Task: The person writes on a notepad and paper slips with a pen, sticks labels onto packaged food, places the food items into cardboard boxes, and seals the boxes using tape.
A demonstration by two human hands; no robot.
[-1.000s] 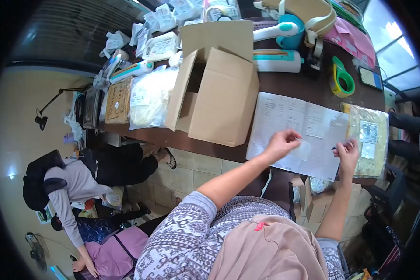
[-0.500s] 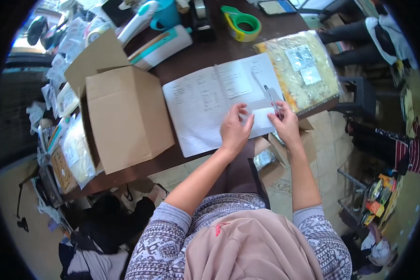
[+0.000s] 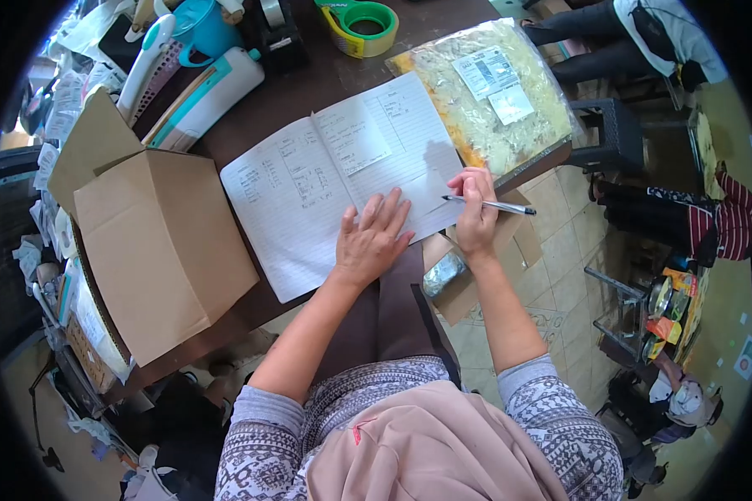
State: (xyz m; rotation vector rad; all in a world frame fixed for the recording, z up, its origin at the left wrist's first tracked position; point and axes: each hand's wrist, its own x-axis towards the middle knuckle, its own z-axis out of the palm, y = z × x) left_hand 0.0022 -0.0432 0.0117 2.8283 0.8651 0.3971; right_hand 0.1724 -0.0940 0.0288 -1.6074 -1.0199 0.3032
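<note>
An open notebook [image 3: 288, 242] with lined pages and handwriting lies on the dark table, a smaller written sheet [image 3: 363, 150] on its right page. My left hand [image 3: 372, 238] rests flat near the notebook's lower edge, fingers spread over the paper. Held in the fingers of my right hand [image 3: 476, 219] is a pen [image 3: 505, 205], its tip pointing left just above or on the right page; contact cannot be made out. A pale slip of paper [image 3: 426, 199] appears to lie between the hands, its outline faint.
A cardboard box [image 3: 154, 242] stands left of the notebook. Right of it lies a plastic-wrapped package [image 3: 497, 92] with labels. Behind are a tape dispenser [image 3: 363, 27], a white bottle [image 3: 217, 88] and a blue mug [image 3: 202, 29]. Another person [image 3: 693, 221] is at the right.
The white slip held between both hands has been lowered to the page. My left hand has flattened onto the notebook, and the pen in my right hand has swung to a writing angle. The view has shifted.
</note>
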